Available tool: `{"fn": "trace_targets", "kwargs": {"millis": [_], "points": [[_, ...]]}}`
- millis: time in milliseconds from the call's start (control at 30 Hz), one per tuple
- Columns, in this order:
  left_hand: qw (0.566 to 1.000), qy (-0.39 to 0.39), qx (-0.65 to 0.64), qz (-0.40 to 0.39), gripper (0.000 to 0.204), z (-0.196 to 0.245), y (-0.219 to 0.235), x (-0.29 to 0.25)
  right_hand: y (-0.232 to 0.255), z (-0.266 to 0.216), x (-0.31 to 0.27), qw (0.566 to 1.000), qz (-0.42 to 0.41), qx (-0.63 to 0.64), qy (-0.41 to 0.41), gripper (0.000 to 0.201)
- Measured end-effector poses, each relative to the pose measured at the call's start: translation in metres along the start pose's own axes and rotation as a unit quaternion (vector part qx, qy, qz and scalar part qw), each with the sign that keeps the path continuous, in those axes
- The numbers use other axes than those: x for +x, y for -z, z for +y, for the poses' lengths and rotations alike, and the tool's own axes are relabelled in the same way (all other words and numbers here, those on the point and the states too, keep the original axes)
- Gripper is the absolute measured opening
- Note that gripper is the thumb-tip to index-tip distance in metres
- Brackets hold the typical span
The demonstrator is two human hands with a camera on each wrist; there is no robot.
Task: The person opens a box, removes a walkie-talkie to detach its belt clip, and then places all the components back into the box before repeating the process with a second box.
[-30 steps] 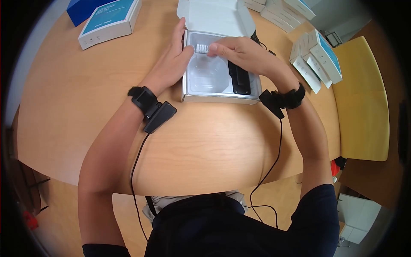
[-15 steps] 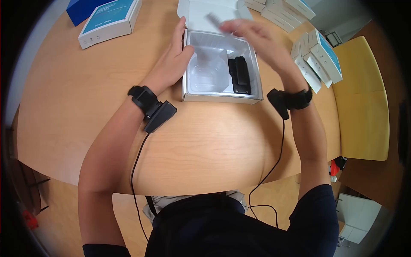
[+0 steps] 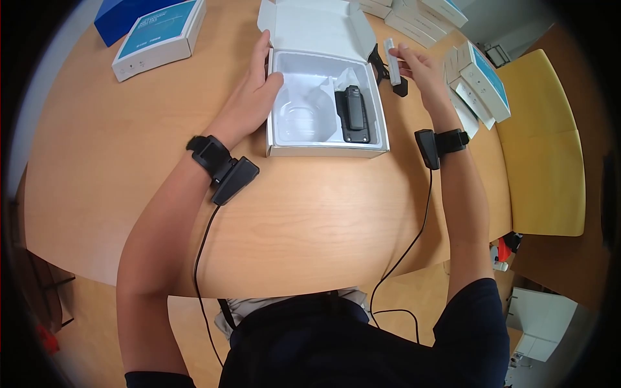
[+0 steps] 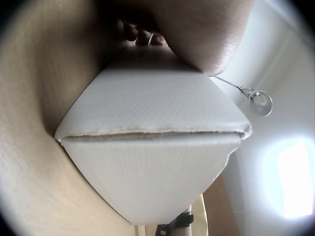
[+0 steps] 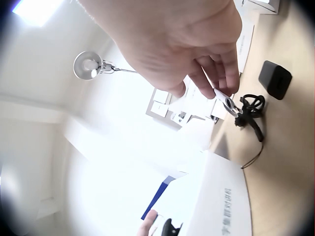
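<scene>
An open white box stands on the table, its lid folded back. In its clear-lined tray lies a black device at the right; the round left compartment holds nothing visible. The left hand grips the box's left wall, thumb over the rim; the left wrist view shows the box corner close up. Right of the box, the right hand pinches a small white strip-like item between thumb and fingers. Beside it are a coiled black cable and a small black block on the table.
A white box with a teal top lies at the back left beside a blue box. Several white boxes are stacked at the back right. A yellow chair stands at the right edge.
The right hand has moved from over the tray, past the lid, to the right of the box with the white item. The left hand keeps its grip on the box. The view has shifted slightly.
</scene>
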State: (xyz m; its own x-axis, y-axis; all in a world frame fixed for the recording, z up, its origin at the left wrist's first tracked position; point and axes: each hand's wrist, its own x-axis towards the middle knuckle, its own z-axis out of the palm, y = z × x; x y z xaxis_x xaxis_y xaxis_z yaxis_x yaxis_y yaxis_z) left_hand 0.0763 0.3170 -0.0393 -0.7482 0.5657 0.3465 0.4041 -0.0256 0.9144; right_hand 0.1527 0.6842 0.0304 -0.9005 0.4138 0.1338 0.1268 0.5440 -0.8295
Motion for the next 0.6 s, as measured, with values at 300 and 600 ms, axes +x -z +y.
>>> {"fn": "trace_targets", "kwargs": {"millis": [300, 600], "points": [[1.000, -0.001, 0.007, -0.002, 0.079, -0.001, 0.001, 0.000, -0.016, -0.043, -0.031, 0.984, 0.014, -0.115, 0.136, 0.031], [1.000, -0.007, 0.000, -0.003, 0.079, -0.003, 0.001, 0.001, -0.050, -0.081, -0.053, 0.925, -0.202, -0.241, 0.214, 0.019]]}}
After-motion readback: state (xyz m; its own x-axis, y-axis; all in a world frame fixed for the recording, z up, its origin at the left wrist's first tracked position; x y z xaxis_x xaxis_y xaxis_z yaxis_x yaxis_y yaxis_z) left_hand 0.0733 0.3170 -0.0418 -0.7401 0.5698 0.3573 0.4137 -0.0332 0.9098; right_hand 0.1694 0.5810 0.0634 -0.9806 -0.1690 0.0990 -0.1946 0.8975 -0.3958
